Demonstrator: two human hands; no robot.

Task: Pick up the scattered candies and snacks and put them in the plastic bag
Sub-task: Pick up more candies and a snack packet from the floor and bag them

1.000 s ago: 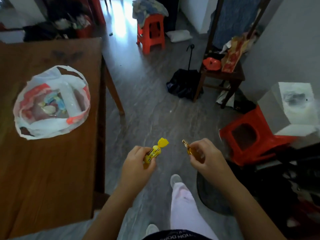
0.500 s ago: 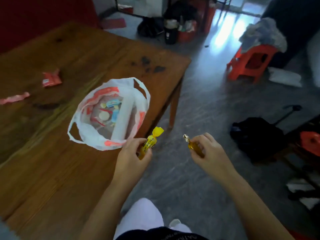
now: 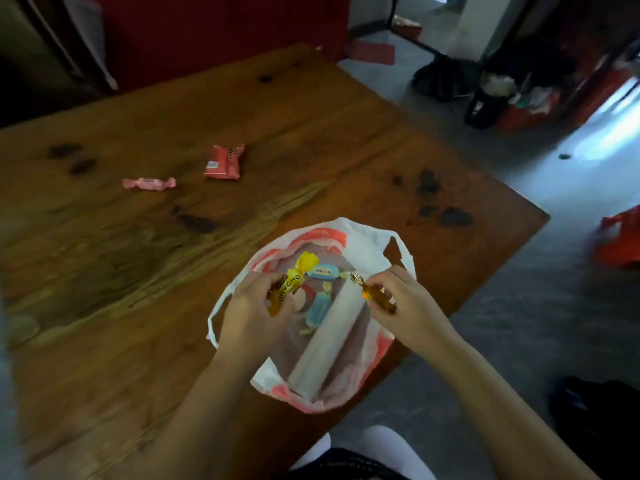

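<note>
A white and red plastic bag (image 3: 367, 244) lies open on the wooden table (image 3: 138, 271), near its right edge. Inside it are blue wrapped candies (image 3: 322, 271) and a long pale roll (image 3: 329, 341). My left hand (image 3: 252, 313) holds a yellow wrapped candy (image 3: 291, 282) over the bag's mouth. My right hand (image 3: 401, 303) pinches an amber, gold-tipped candy (image 3: 374, 294) above the bag's right side. Farther back on the table lie a pink wrapped candy (image 3: 149, 183) and a red snack packet (image 3: 225, 162).
The table's right corner (image 3: 540, 216) meets grey floor. Dark bags and red bins (image 3: 498, 98) stand at the back right, and a red stool (image 3: 620, 240) sits at the right edge. A red wall runs behind the table.
My view has swung left from the floor to the table. Both hands, still holding their candies, have moved over the open bag.
</note>
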